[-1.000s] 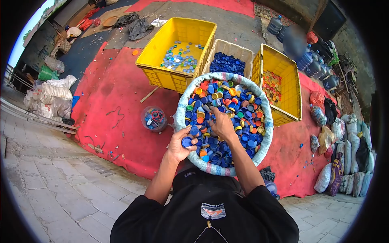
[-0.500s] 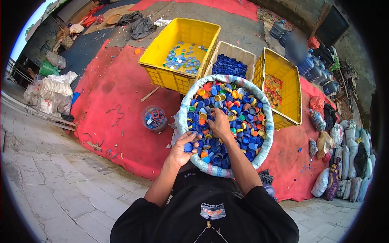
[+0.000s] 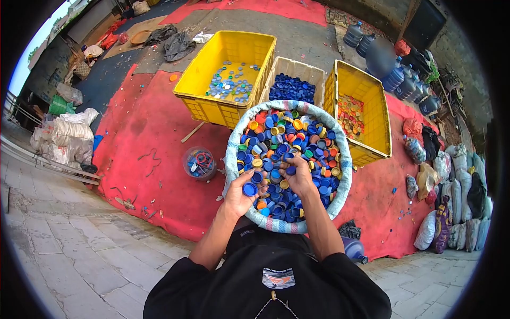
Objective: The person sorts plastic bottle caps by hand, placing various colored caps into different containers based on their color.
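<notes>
A large woven sack [image 3: 232, 159] stands open in front of me, full of mixed blue, orange and yellow bottle caps [image 3: 297, 141]. My left hand [image 3: 241, 194] is cupped at the sack's near left rim and holds blue caps [image 3: 249, 189] in its palm. My right hand [image 3: 299, 178] rests on the pile near the sack's middle, fingers pinched on a blue cap [image 3: 290, 170].
Beyond the sack stand a yellow crate [image 3: 212, 103] with pale blue caps, a cream crate [image 3: 313, 72] of dark blue caps and a yellow crate [image 3: 381, 119] with orange caps. A small clear tub [image 3: 199, 162] sits left on the red mat. Filled bags line the right edge.
My right hand drew back from the middle of the pile toward me with a cap. My left hand shifted slightly right, still cupping blue caps.
</notes>
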Demonstrator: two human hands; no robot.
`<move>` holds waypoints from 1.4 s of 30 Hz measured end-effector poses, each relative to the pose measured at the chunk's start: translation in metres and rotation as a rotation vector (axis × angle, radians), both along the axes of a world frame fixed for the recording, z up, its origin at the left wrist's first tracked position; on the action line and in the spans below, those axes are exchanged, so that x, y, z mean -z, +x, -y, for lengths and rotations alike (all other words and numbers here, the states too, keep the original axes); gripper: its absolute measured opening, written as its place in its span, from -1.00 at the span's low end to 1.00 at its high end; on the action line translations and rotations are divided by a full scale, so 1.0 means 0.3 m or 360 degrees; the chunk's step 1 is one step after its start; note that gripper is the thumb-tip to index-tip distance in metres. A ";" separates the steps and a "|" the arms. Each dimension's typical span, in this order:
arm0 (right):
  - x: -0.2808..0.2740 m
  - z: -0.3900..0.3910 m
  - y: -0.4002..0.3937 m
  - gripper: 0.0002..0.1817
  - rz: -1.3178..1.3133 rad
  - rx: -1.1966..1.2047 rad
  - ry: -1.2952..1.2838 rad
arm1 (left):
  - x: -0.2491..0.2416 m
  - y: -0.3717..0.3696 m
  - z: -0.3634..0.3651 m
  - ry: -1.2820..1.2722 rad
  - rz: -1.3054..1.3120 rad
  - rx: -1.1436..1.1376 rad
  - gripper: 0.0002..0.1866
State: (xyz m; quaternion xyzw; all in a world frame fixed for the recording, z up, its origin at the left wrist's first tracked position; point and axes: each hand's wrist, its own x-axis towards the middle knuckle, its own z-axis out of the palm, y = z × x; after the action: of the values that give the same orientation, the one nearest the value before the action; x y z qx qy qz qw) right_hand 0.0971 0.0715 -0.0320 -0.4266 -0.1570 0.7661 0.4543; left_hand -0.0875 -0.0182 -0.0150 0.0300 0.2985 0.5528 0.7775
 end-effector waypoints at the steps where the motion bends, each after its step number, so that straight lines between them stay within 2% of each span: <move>1: 0.031 0.001 0.022 -0.73 -0.0171 -0.0037 0.0061 | 0.006 0.007 -0.012 0.0022 0.0053 0.0004 -0.66; 4: -0.007 0.032 0.051 -0.61 -0.0422 0.0067 0.0056 | -0.016 0.047 -0.047 -0.0061 0.0095 -0.0070 -0.66; 5: 0.004 0.037 0.062 -0.52 -0.0511 0.0101 0.0071 | -0.027 0.062 -0.059 -0.0043 0.0086 -0.0078 -0.65; 9: -0.038 0.098 0.069 -0.43 -0.0701 0.0501 -0.0168 | -0.024 0.115 -0.102 -0.0132 0.0130 -0.0123 -0.65; 12: -0.051 0.130 0.086 -0.44 -0.0705 0.0564 -0.0267 | -0.001 0.145 -0.148 -0.0193 0.0086 -0.0134 -0.67; 13: -0.064 0.127 0.087 -0.49 -0.0664 0.0590 -0.0328 | 0.022 0.151 -0.175 -0.0207 0.0135 -0.0146 -0.53; 15: -0.084 0.079 0.094 -0.60 -0.0618 0.0630 -0.0355 | 0.038 0.166 -0.279 -0.0206 0.0180 -0.0080 -0.51; 17: -0.070 -0.052 0.109 -0.68 -0.0719 0.0611 -0.0262 | 0.001 0.188 -0.436 -0.0167 0.0224 -0.0046 -0.45; 18: -0.143 -0.152 0.095 -0.69 -0.0656 0.0704 -0.0120 | -0.038 0.206 -0.555 -0.0125 0.0253 -0.0039 -0.40; 19: -0.177 -0.272 0.092 -0.68 -0.0896 0.0695 0.0031 | -0.082 0.220 -0.674 -0.0029 0.0225 -0.0057 -0.26; 20: -0.245 -0.368 0.094 -0.63 -0.0964 0.0693 0.0155 | -0.124 0.229 -0.782 0.0066 0.0202 -0.0076 -0.12; 21: -0.167 -0.510 0.130 -0.54 -0.1086 0.0702 0.0209 | -0.173 0.226 -0.866 0.0115 0.0315 -0.0127 0.01; 22: -0.274 -0.541 0.116 -0.36 -0.0900 0.0827 0.0124 | -0.214 0.218 -0.910 0.0164 0.0426 -0.0178 0.15; 24: -0.254 -0.594 0.156 0.07 -0.0758 0.0956 0.0135 | -0.245 0.198 -0.916 0.0099 0.0250 -0.0285 0.23; 25: -0.224 -0.587 0.191 0.08 -0.0792 0.0897 0.0177 | -0.251 0.182 -0.921 0.0070 0.0162 -0.0339 0.27; 27: -0.141 -0.497 0.246 0.10 -0.0856 0.0770 0.0240 | -0.196 0.132 -0.863 0.0143 0.0072 -0.0331 0.18; 28: -0.162 -0.416 0.244 0.07 -0.0705 0.0843 0.0287 | -0.160 0.107 -0.810 0.0172 0.0028 -0.0328 0.15; 30: -0.178 -0.247 0.248 -0.01 -0.0522 0.0905 0.0345 | -0.112 0.065 -0.683 0.0279 -0.0037 -0.0323 -0.08; 31: -0.159 -0.180 0.260 -0.06 -0.0494 0.0896 0.0364 | -0.072 0.037 -0.633 0.0280 0.0076 -0.0300 -0.37; 32: -0.128 -0.114 0.277 -0.11 -0.0457 0.0864 0.0335 | -0.067 0.031 -0.572 0.0252 -0.0016 -0.0319 -0.54; 34: -0.113 0.013 0.286 -0.21 -0.0357 0.0741 0.0368 | -0.023 0.021 -0.455 0.0211 -0.0122 -0.0378 -0.58; 36: -0.093 0.113 0.291 -0.28 -0.0116 0.0649 0.0441 | 0.012 0.023 -0.348 0.0190 -0.0245 -0.0368 -0.57; 37: -0.076 0.151 0.298 -0.37 0.0037 0.0611 0.0432 | 0.021 0.031 -0.303 0.0206 -0.0350 -0.0348 -0.58; 40: -0.016 0.240 0.321 -0.45 0.0753 0.0324 0.0536 | 0.027 0.064 -0.181 0.0169 -0.0834 -0.0344 -0.58; 42: 0.005 0.267 0.317 -0.58 0.1144 0.0249 0.0675 | 0.026 0.087 -0.116 0.0238 -0.1015 -0.0278 -0.70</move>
State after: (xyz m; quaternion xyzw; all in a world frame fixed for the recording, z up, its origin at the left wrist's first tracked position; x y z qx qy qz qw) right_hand 0.1923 -0.0086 -0.0334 -0.5744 -0.4267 0.4826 0.5051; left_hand -0.0614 0.0167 -0.0227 0.2327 0.4867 0.6004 0.5903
